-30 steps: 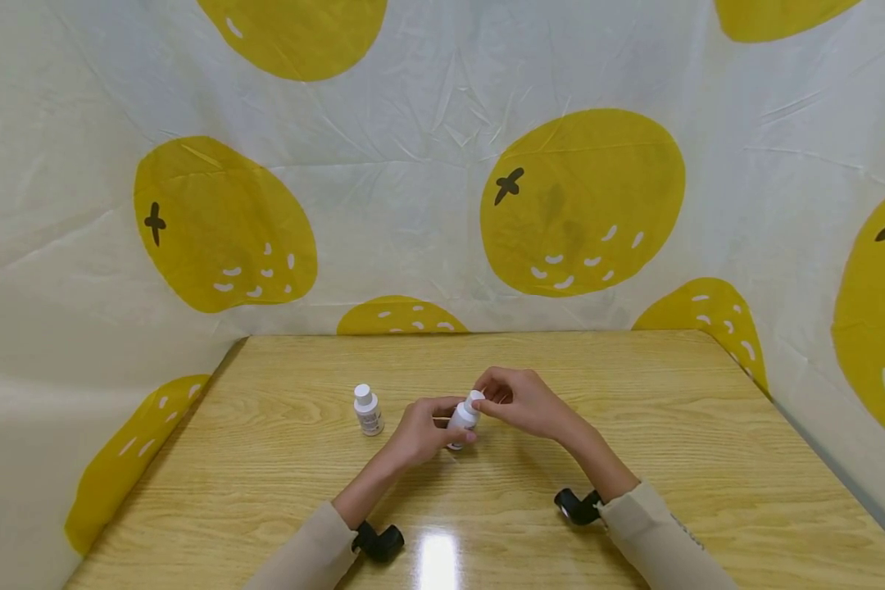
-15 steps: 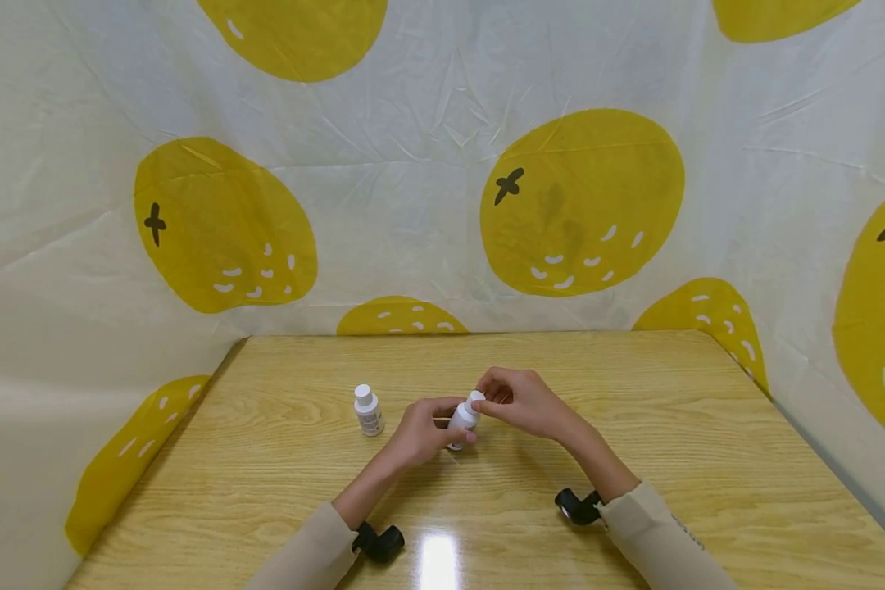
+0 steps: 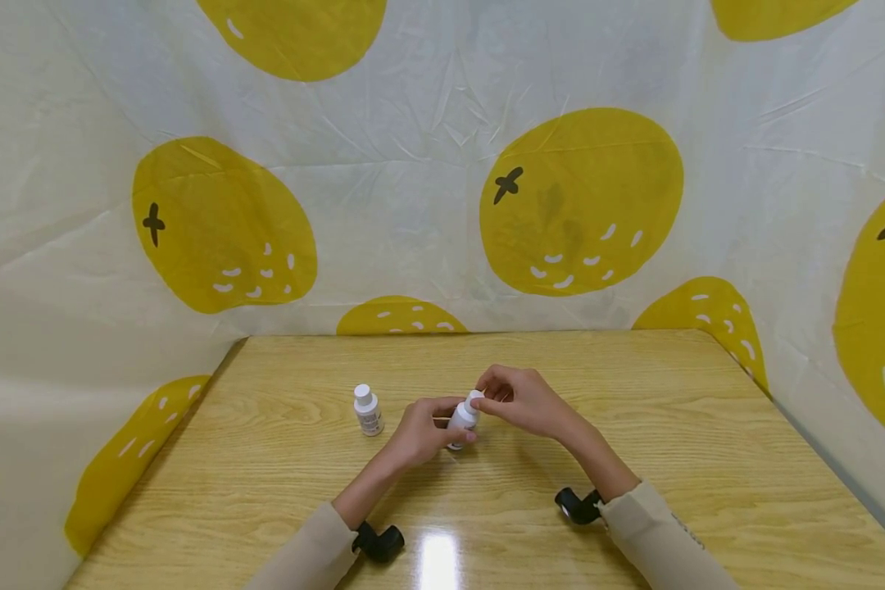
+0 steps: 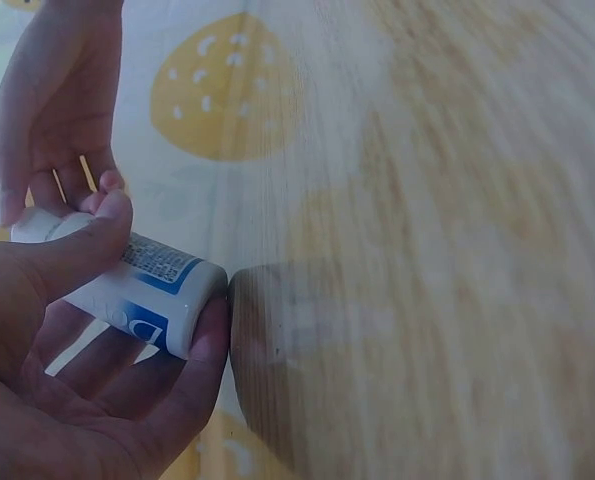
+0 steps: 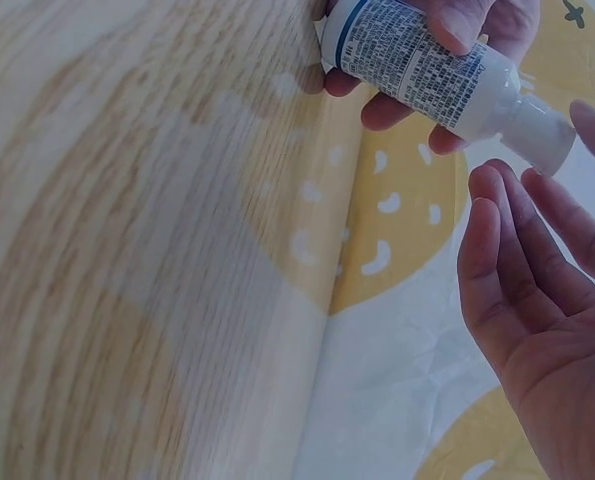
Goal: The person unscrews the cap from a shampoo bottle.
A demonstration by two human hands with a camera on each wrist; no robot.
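Nearby, the left hand's (image 3: pixel 416 432) grip wraps the body of a white bottle (image 3: pixel 465 417), tilted over the tabletop (image 3: pixel 302 475); whether its base touches, I cannot tell. Just beyond, the right hand (image 3: pixel 525 402) pinches the white cap (image 3: pixel 475 398) with thumb and fingertips. Probably light, stiff plastic and hard to break, the bottle may feel slick, so the body below its shoulder seems the surest hold, fingertips suiting the narrow cap. Only the left wrist view makes out a blue panel (image 4: pixel 142 322) with large lettering; the right wrist view gives dense fine print (image 5: pixel 412 60); the head view alone has a second bottle (image 3: pixel 369 414), upright, before fruit-print fabric (image 3: pixel 398 221)
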